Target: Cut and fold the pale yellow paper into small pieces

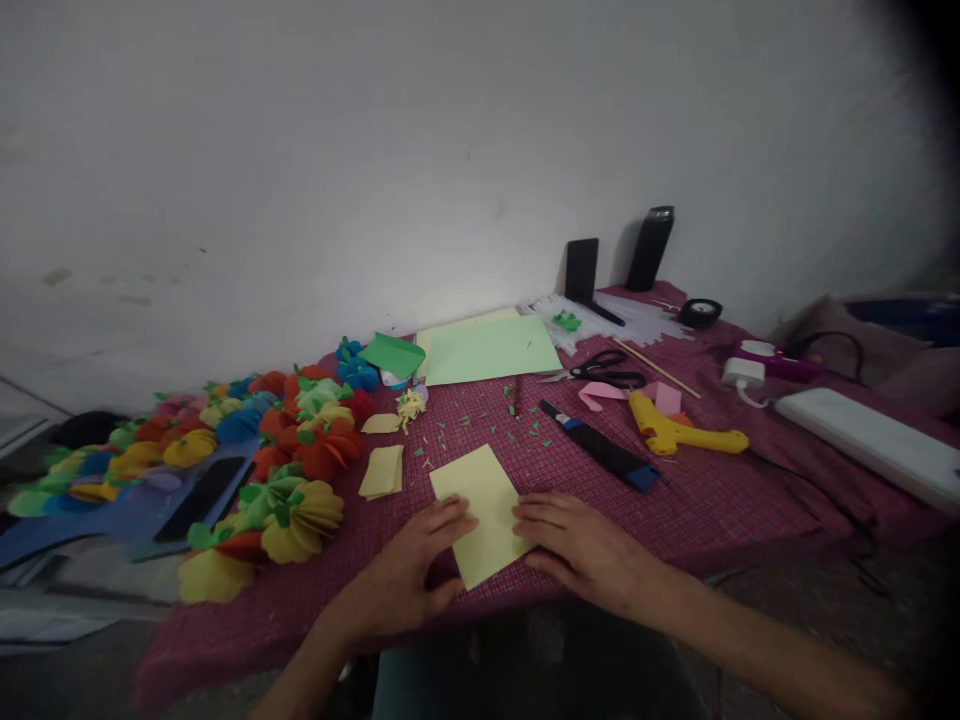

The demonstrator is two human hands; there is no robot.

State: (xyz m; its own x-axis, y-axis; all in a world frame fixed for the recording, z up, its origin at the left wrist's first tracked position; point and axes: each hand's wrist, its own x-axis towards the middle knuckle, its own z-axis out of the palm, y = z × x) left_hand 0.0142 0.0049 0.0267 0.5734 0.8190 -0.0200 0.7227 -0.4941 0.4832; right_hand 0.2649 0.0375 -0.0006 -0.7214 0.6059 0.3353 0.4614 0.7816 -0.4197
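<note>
Pale yellow sheet (489, 482) lies flat near the front edge of the tabletop (720, 510) — left hand (411, 560) on its left side, right hand (581, 547) on its right. Grip wide on each, fingers laid loosely over the paper. Small yellow pieces (383, 471) left of it, black-and-blue tool (607, 452) and yellow glue gun (690, 436) right.

Two hands (585, 548) — one glue gun (654, 426), one pair of scissors (577, 371), one stick (657, 368).
</note>
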